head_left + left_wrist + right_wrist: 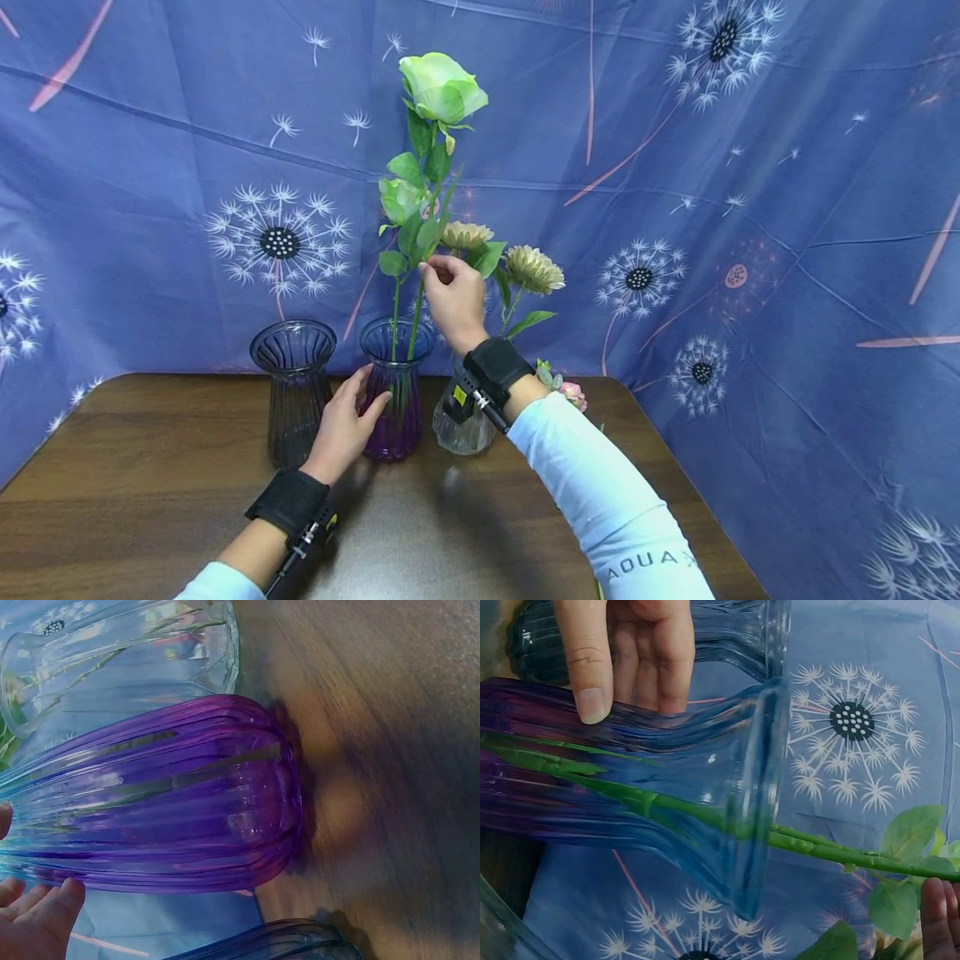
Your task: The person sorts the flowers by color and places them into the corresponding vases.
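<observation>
A ribbed glass vase (393, 421), blue at the flared rim and purple below, stands upright on the table. My left hand (345, 425) rests against its left side, thumb and fingers spread; the right wrist view shows the thumb (592, 697) in front. Two green stems (817, 851) reach down inside the vase. They carry a large pale green rose (442, 87), a smaller bloom (401, 200) and leaves. Above the rim, my right hand (456, 300) pinches a stem just under the leaves, thumb against forefinger.
To the left stands a dark glass vase (292, 417) without flowers. At right, partly behind my right wrist, a clear vase (461, 433) holds cream flowers (534, 269). Pink blooms (572, 395) show beyond my right forearm. A blue dandelion-print cloth (525, 108) hangs behind the wooden table (150, 500).
</observation>
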{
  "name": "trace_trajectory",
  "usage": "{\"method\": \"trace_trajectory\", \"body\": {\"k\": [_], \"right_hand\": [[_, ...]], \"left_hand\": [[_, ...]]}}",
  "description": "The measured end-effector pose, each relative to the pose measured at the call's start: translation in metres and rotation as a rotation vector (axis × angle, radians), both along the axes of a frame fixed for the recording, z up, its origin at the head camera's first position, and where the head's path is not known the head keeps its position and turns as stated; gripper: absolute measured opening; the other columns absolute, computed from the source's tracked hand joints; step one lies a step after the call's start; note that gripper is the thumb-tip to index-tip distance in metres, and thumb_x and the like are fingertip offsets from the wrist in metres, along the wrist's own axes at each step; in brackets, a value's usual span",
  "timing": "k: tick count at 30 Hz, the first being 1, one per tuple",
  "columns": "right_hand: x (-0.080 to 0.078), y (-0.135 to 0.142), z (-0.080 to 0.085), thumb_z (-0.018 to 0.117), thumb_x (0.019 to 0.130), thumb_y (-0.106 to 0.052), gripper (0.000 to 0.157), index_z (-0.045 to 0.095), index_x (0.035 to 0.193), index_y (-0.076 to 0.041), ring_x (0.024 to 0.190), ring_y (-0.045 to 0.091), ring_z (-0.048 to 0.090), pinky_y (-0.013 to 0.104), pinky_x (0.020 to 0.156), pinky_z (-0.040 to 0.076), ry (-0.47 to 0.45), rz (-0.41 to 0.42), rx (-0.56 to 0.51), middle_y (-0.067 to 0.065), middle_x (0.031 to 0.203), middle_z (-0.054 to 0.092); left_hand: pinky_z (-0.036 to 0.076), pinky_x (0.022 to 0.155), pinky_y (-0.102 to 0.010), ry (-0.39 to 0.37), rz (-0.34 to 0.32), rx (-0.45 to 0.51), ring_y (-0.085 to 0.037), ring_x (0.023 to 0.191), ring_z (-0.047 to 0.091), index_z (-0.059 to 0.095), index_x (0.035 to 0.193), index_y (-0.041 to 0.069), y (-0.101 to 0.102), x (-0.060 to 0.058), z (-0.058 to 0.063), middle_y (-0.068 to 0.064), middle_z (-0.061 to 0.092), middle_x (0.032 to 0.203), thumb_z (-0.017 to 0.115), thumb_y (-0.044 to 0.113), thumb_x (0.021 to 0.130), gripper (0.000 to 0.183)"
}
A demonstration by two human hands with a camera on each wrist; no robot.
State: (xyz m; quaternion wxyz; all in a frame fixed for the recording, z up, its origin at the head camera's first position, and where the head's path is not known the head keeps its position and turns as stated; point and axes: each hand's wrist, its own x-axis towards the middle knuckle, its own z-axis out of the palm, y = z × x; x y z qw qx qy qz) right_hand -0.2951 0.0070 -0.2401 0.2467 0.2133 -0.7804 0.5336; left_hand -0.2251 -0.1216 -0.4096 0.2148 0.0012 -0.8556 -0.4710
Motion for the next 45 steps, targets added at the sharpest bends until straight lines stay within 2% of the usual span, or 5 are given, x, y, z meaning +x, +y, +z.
{"method": "trace_trajectory", "body": {"k": [13, 21, 38, 45], "right_hand": [[-0.003, 0.001, -0.014, 0.061, 0.09, -0.013, 0.019, 0.069, 0.1, 0.0, 0.077, 0.025, 0.066, 0.022, 0.065, 0.052, 0.003, -0.012, 0.035, 0.015, 0.089, 0.071], [-0.004, 0.0, -0.02, 0.062, 0.089, -0.013, 0.018, 0.069, 0.098, 0.001, 0.077, 0.025, 0.067, 0.022, 0.065, 0.052, -0.006, -0.017, 0.032, 0.015, 0.088, 0.071], [-0.006, 0.002, -0.033, 0.063, 0.089, -0.013, 0.018, 0.069, 0.098, 0.002, 0.076, 0.026, 0.065, 0.022, 0.064, 0.051, -0.046, -0.015, 0.031, 0.016, 0.087, 0.071], [-0.009, 0.0, -0.037, 0.064, 0.087, -0.012, 0.017, 0.07, 0.094, 0.001, 0.074, 0.025, 0.066, 0.02, 0.063, 0.051, -0.044, -0.031, 0.02, 0.015, 0.084, 0.071]], "left_hand": [[0.049, 0.094, -0.05, 0.023, 0.006, -0.005, -0.042, 0.118, 0.054, 0.04, 0.138, 0.0, 0.0, 0.001, -0.001, -0.025, 0.047, 0.136, 0.061, 0.023, 0.092, 0.055], [0.049, 0.095, -0.05, 0.015, 0.005, -0.007, -0.041, 0.119, 0.053, 0.039, 0.139, 0.002, 0.0, 0.0, -0.001, -0.025, 0.046, 0.137, 0.06, 0.025, 0.092, 0.056], [0.049, 0.094, -0.049, 0.05, 0.006, 0.005, -0.04, 0.118, 0.054, 0.041, 0.137, 0.0, 0.0, 0.0, -0.003, -0.025, 0.049, 0.134, 0.061, 0.024, 0.092, 0.055], [0.049, 0.095, -0.048, 0.033, 0.018, 0.013, -0.039, 0.118, 0.054, 0.042, 0.137, 0.001, 0.0, -0.001, -0.004, -0.023, 0.049, 0.135, 0.063, 0.024, 0.09, 0.055]]}}
